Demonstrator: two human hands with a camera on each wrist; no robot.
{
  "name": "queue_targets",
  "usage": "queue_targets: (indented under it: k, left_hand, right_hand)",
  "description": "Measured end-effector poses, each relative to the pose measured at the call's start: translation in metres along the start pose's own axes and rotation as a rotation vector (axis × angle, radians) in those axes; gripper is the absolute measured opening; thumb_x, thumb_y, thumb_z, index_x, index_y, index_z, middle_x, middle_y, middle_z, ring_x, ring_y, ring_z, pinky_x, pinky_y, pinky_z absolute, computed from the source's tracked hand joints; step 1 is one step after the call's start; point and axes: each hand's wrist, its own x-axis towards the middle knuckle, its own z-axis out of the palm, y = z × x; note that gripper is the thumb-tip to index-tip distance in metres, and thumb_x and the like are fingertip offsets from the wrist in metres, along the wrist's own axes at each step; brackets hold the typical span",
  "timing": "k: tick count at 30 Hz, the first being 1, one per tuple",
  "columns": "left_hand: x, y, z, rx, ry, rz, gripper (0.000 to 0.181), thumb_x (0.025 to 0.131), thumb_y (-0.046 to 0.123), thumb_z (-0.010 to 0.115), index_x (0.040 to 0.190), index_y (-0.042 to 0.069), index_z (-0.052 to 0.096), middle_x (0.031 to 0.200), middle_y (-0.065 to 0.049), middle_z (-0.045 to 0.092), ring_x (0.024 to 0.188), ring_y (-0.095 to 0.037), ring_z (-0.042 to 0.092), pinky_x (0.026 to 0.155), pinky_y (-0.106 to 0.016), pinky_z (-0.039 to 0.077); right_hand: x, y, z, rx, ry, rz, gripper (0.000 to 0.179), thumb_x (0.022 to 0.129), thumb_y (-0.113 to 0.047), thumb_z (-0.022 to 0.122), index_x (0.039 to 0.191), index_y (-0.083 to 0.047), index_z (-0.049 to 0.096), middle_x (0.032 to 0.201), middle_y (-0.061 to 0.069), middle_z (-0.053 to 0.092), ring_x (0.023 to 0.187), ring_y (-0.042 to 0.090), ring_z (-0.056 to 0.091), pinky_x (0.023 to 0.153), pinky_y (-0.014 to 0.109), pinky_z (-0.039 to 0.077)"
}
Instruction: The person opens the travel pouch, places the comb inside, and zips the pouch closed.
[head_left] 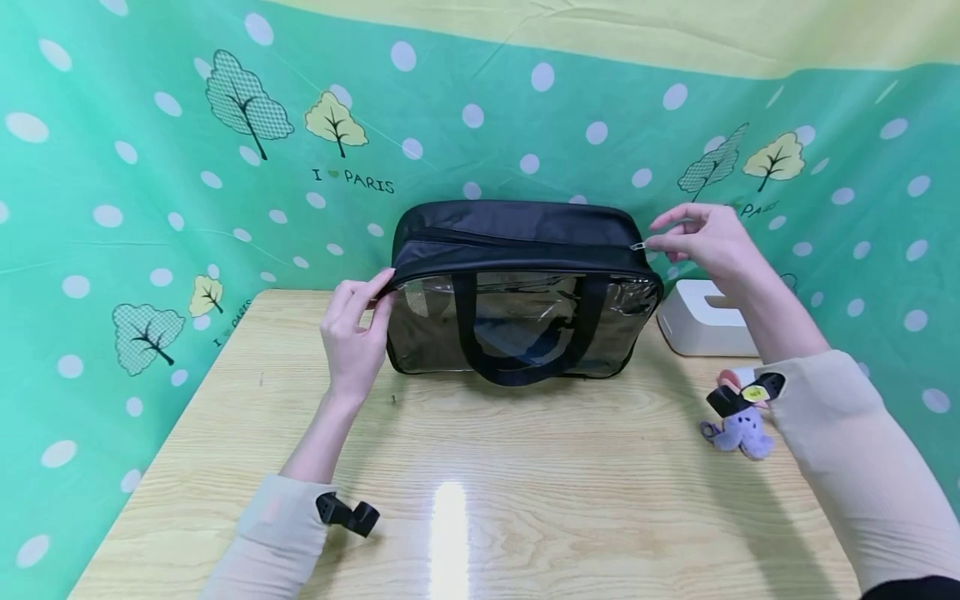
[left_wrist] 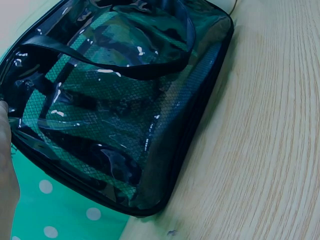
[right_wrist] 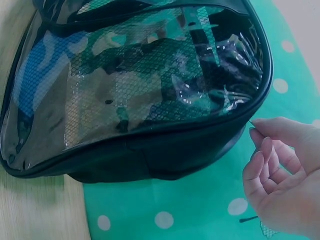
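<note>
A black bag (head_left: 517,221) with a see-through front panel and black handle straps stands upright at the back of the wooden table. At its upper left corner, my left hand (head_left: 352,333) pinches the edge between thumb and fingers. My right hand (head_left: 701,237) pinches the small metal zipper pull (head_left: 638,246) at the right end of the bag's top. The zipper line runs across the black top panel. In the right wrist view, thumb and forefinger of the right hand (right_wrist: 282,165) meet close beside the bag's dark side.
Right of the bag stands a white box (head_left: 705,321) with a slot in its top. In front of it, a purple plush octopus (head_left: 742,433) and a pinkish item (head_left: 731,379) lie partly behind the right sleeve. A green dotted cloth (head_left: 465,125) hangs behind the table.
</note>
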Motion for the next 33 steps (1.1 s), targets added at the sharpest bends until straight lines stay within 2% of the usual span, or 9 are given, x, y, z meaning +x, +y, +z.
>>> queue_targets:
  k: [5, 9, 12, 15, 20, 33]
  left_hand:
    - [0.0, 0.0, 0.0, 0.001, -0.001, 0.005, 0.025, 0.094, -0.001, 0.071, 0.117, 0.005, 0.078, 0.087, -0.02, 0.064, 0.084, -0.031, 0.062, 0.084, -0.008, 0.049]
    - [0.001, -0.001, 0.0, -0.002, -0.008, 0.01, 0.025, 0.094, -0.001, 0.07, 0.117, 0.005, 0.078, 0.087, -0.021, 0.063, 0.085, -0.032, 0.063, 0.084, -0.009, 0.049]
    - [0.002, 0.0, 0.0, -0.001, -0.014, 0.011, 0.024, 0.094, 0.0, 0.071, 0.117, 0.005, 0.078, 0.087, -0.021, 0.064, 0.085, -0.032, 0.063, 0.084, -0.009, 0.049]
    - [0.002, 0.0, -0.001, 0.002, -0.016, 0.012, 0.025, 0.094, 0.0, 0.071, 0.117, 0.005, 0.078, 0.087, -0.02, 0.064, 0.085, -0.032, 0.063, 0.084, -0.008, 0.049]
    - [0.002, 0.0, -0.002, 0.004, -0.028, 0.018, 0.025, 0.095, 0.0, 0.07, 0.118, 0.005, 0.077, 0.088, -0.02, 0.064, 0.085, -0.031, 0.063, 0.085, -0.008, 0.049]
    - [0.001, -0.002, -0.002, -0.004, -0.033, 0.007, 0.025, 0.094, 0.0, 0.071, 0.118, 0.005, 0.077, 0.087, -0.02, 0.063, 0.085, -0.031, 0.063, 0.084, -0.008, 0.049]
  right_hand:
    - [-0.003, 0.005, -0.005, 0.0, 0.001, 0.039, 0.017, 0.089, -0.024, 0.082, 0.103, -0.023, 0.072, 0.072, -0.014, 0.069, 0.065, 0.009, 0.062, 0.075, 0.023, 0.052]
    - [-0.005, 0.009, -0.008, 0.016, -0.013, 0.09, 0.022, 0.089, -0.029, 0.082, 0.108, -0.024, 0.071, 0.075, -0.016, 0.07, 0.067, 0.008, 0.062, 0.089, 0.031, 0.042]
    - [-0.005, 0.01, -0.01, 0.026, -0.022, 0.112, 0.025, 0.089, -0.03, 0.082, 0.11, -0.025, 0.07, 0.077, -0.016, 0.071, 0.068, 0.007, 0.062, 0.093, 0.035, 0.035]
    - [-0.004, 0.011, -0.01, 0.015, -0.018, 0.099, 0.024, 0.089, -0.031, 0.082, 0.109, -0.025, 0.071, 0.077, -0.017, 0.071, 0.068, 0.007, 0.062, 0.091, 0.032, 0.039]
    - [-0.003, 0.013, -0.01, -0.019, 0.011, 0.052, 0.015, 0.09, -0.026, 0.081, 0.102, -0.026, 0.072, 0.074, -0.015, 0.071, 0.065, 0.007, 0.063, 0.077, 0.023, 0.052]
    - [-0.004, 0.016, -0.007, -0.082, 0.053, 0.021, 0.011, 0.091, -0.025, 0.08, 0.099, -0.027, 0.072, 0.07, -0.017, 0.068, 0.064, 0.006, 0.061, 0.072, 0.017, 0.051]
